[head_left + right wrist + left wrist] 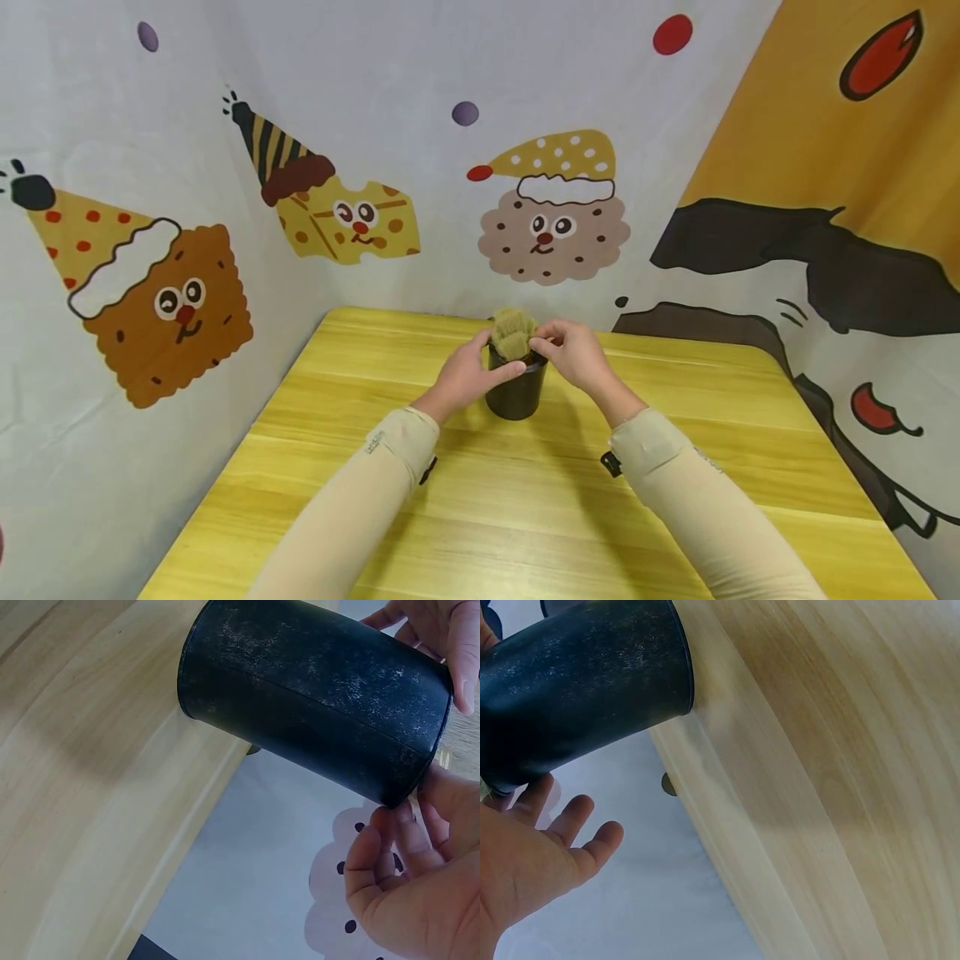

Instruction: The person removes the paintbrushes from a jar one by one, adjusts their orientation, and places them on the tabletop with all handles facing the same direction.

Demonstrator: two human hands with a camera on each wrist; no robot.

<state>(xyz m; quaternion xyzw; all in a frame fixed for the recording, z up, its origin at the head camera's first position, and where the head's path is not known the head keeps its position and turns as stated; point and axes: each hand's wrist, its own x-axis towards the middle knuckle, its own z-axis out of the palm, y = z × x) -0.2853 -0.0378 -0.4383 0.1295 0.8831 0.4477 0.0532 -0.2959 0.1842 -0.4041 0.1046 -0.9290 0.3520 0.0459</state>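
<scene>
Left hand (467,375) grips the black pot (516,392) from its left side, thumb laid across the rim front, remaining fingers loosely extended past the pot wall in the left wrist view. Pot stands upright on the yellow bench (525,492), centre, toward the far edge. A tan bristly clump (512,335) sticks out of the pot top. Right hand (573,350) sits at the pot's right rim, fingertips curled and pinching at the rim edge beside the clump. Cartoon-printed backdrop (360,221) hangs behind the bench.
</scene>
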